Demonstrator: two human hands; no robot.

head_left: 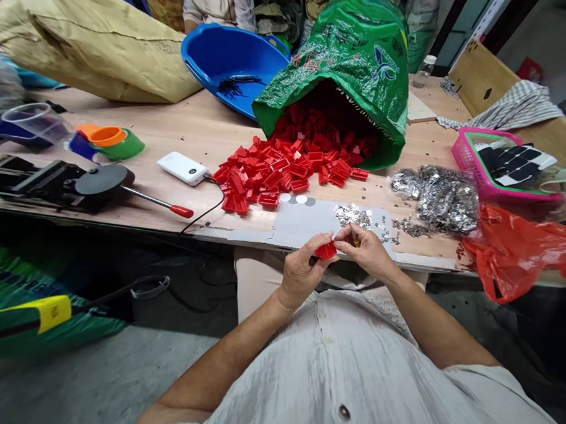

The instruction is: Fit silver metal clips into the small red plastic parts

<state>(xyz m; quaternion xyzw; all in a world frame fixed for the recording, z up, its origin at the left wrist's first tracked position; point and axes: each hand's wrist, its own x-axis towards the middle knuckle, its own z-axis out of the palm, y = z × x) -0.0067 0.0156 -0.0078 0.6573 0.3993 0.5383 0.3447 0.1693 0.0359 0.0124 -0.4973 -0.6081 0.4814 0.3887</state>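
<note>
My left hand (304,264) is closed around a small red plastic case (326,251), held just over the table's front edge. Touching the same piece are the pinched fingertips of my right hand (367,253). A thin tool with a yellowish part (356,239) pokes up from that hand; its kind is unclear. Beyond my hands, small shiny metal pieces (353,215) lie on a grey sheet (306,220). A heap of similar red plastic cases (281,168) spills onto the table from a green woven sack (351,46).
A white power bank (183,168) with a cable and a lever press (103,179) stand left. Bagged metal pieces (446,198), a pink basket (466,160) and a red plastic bag (528,245) lie right. A blue basin (210,52) is behind; a person (218,5) sits beyond.
</note>
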